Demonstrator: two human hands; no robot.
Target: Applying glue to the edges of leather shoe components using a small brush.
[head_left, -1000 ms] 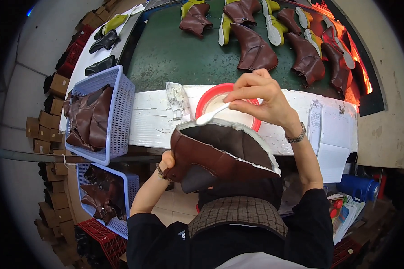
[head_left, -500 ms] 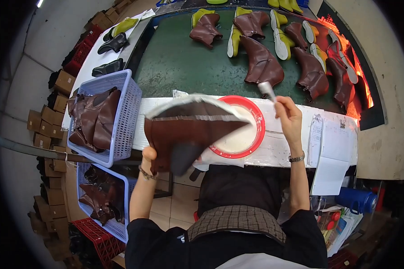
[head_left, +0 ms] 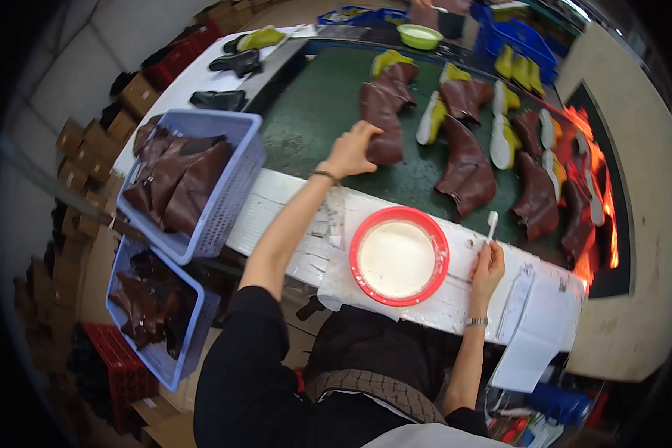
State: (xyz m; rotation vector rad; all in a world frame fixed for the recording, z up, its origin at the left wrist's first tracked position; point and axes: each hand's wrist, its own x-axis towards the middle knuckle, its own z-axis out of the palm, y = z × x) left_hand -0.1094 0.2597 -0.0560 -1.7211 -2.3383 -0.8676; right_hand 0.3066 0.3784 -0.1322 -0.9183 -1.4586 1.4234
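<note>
My left hand [head_left: 353, 151] reaches across to the green surface and grips the edge of a brown leather boot upper [head_left: 381, 123]. The upper lies flat, its far end against another brown upper [head_left: 398, 82]. Beside the white bench edge, my right hand [head_left: 487, 263] is closed round the handle of a small brush [head_left: 492, 222], its white-coated head pointing away from me. Between my forearms stands a red-rimmed bowl [head_left: 439, 257] of creamy white liquid [head_left: 396, 257]. To the right of the gripped upper, another brown upper [head_left: 467, 170] rests on the green surface.
Two blue plastic baskets [head_left: 255, 160] of brown uppers are stacked low at the left. Several brown uppers and yellow boot pieces with pale soles [head_left: 502, 142] lie toward a glowing orange opening [head_left: 614, 231]. Papers [head_left: 537, 317] sit at the right. A person [head_left: 440, 15] is beyond.
My left hand has carried the brown upper from above the bowl onto the green surface. My right hand has lowered with the brush toward the bench. The view has shifted.
</note>
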